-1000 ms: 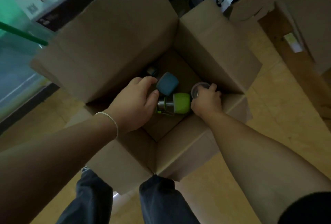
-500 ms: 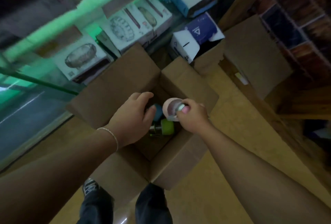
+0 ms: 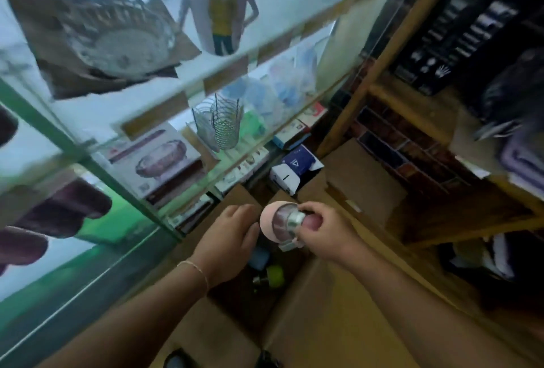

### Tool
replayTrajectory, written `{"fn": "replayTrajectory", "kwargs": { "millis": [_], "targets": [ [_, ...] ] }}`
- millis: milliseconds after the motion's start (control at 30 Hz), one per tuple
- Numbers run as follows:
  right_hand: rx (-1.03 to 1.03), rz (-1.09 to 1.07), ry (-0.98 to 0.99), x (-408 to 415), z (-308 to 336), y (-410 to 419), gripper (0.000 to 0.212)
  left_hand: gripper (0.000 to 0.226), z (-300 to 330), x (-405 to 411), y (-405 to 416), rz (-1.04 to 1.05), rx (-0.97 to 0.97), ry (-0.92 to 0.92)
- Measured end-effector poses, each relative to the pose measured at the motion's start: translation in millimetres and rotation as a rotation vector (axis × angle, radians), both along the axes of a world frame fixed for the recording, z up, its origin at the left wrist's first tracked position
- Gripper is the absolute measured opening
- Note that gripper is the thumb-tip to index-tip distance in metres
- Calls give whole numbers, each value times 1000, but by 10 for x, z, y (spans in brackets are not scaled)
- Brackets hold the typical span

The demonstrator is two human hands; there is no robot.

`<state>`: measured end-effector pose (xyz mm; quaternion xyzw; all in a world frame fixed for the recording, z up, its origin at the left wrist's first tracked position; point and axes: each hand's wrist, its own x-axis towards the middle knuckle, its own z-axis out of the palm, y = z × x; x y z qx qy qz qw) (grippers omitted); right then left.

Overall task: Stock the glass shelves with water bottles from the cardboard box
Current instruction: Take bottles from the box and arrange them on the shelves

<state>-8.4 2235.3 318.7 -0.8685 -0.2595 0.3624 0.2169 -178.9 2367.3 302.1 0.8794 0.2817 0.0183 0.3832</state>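
Head view: my right hand, at centre frame, grips a pink water bottle by its neck end, fingers curled round it, its pink base turned toward the camera and a silver band showing beside my thumb. The bottle hangs above the open cardboard box, which fills the lower middle of the frame. My left hand, just left of the bottle, is released, fingers relaxed and pointing up-frame over the box's far edge; I cannot tell whether it touches the cardboard. A thin bracelet circles that wrist.

Down inside the box, below my hands, lie a green-capped bottle on its side and a blue-topped bottle partly hidden by my left hand.

The glass shelves slant across the upper left of the frame. On the upper tier stand a white mug with a printed figure and a glass bowl resting on torn brown packing. On the tier below sit wire baskets and, left of them, a boxed glass bowl. A white and blue carton sits on the floor beyond the box. Wooden racks of dark goods fill the right side, blurred.
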Motion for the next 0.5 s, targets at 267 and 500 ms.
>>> {"fn": "replayTrajectory", "kwargs": {
  "millis": [267,500],
  "targets": [
    [130,14,-158,-425,1584,182,43,46,1182,-239,254,-4,61,-81],
    [157,87,-122,-685,2814,252,42,74,1976,-527,391,-203,140,-176]
  ]
}}
